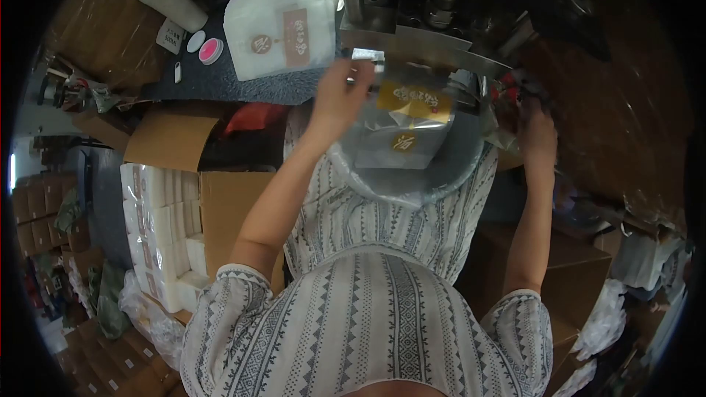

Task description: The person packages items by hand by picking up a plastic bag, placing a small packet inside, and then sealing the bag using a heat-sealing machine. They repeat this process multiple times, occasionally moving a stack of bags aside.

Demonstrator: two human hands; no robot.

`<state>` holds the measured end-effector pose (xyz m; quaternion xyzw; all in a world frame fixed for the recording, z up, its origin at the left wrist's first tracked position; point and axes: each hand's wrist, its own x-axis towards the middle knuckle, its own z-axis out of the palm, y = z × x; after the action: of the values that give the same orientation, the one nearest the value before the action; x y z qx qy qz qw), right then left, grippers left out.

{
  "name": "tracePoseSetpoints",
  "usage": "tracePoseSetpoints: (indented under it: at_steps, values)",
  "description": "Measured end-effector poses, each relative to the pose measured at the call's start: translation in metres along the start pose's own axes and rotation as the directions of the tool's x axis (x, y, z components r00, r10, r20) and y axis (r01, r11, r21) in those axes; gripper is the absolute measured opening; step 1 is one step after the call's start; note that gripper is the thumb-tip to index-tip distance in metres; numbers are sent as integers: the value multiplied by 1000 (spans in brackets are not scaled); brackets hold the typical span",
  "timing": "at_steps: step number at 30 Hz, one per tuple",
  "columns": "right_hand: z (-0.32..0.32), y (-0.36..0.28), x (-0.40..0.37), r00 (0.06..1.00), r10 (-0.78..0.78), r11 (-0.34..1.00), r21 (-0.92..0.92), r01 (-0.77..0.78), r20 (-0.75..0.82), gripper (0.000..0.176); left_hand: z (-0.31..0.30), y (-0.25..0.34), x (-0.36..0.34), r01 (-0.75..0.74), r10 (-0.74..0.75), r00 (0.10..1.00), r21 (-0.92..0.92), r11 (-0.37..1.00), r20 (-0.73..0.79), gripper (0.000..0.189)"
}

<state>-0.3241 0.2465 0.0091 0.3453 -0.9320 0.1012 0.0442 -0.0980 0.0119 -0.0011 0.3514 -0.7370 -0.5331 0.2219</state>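
Note:
A clear plastic bag [393, 136] with gold printed labels hangs in front of me, its upper edge by the metal plate of a machine [434, 37]. At the bag's upper left corner my left hand [344, 97] is closed, fingertips pinched on its edge. Below and behind the bag is a round tub [460, 173] with a clear plastic liner, between my knees. My right hand [538, 132] is off to the right, fingers curled beside a red item [504, 92] and dark parts; what it grips is hidden.
Printed white bags [254, 37] lie on a dark mat [220, 88] at upper left, with a paper cup [173, 1] and a small pink-topped container [210, 51]. An open carton [235, 202] of white packs stands left. Another brown carton [566, 265] is at right.

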Motion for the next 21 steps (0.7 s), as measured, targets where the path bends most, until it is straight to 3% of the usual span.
tracePoseSetpoints:
  at_steps: [1, 2, 3, 4, 6, 7, 9, 10, 12, 14, 15, 17, 19, 21]
  values:
    - [0, -1, 6, 1000, -6, 1000, 1, 6, -6, 23, -20, -13, 17, -227, 318, 931, 398, 889, -181, 49]
    - [1, -1, 7, 999, 17, 999, 45, -19, 36, 23, -41, -35, 29, -293, 630, 751, 754, 588, -199, 56]
    - [2, -1, 6, 996, 39, 995, 87, -45, 78, 23, -53, -56, 32, -219, 467, 874, 752, 622, -132, 67]
    - [5, 2, 8, 997, 33, 995, 89, -40, 75, 23, -52, -59, 22, -216, 469, 872, 753, 621, -137, 67]
    - [14, 10, 10, 997, -59, 973, 220, 70, -58, 21, -51, -61, -8, -382, 564, 817, 845, 373, 120, 48]
    - [10, 6, 7, 997, -56, 973, 221, 66, -54, 21, -58, -60, -14, -384, 562, 818, 844, 373, 124, 48]
    - [-10, -9, 1, 1000, 0, 941, 337, 6, -17, 19, -76, -53, -28, -211, 386, 921, 783, 585, -40, 26]
    - [-24, -22, -3, 1000, -5, 942, 335, 10, -15, 19, -75, -45, -35, -206, 384, 922, 782, 588, -45, 26]
    - [-49, -56, -16, 991, -82, 693, 721, -17, 103, 19, -68, -26, -52, -196, 465, 863, 714, 672, -200, 9]
    - [-54, -92, -24, 941, -338, 566, 796, 214, -13, 20, -56, -12, -64, -232, 485, 856, 704, 671, -181, 9]
    - [-50, -105, -25, 942, -336, 566, 796, 214, -14, 20, -50, -5, -68, -268, 506, 847, 691, 671, -163, 8]
    - [-39, -124, -23, 765, -541, 549, 543, 636, -350, 18, -44, 11, -73, -322, 522, 844, 661, 678, -124, 7]
    - [-39, -130, -25, 755, -575, 537, 551, 639, -315, 19, -38, 15, -76, -372, 535, 841, 628, 683, -84, 7]
    - [-37, -129, -27, 746, -605, 531, 557, 638, -277, 20, -32, 15, -76, -454, 472, 876, 495, 740, 97, 8]
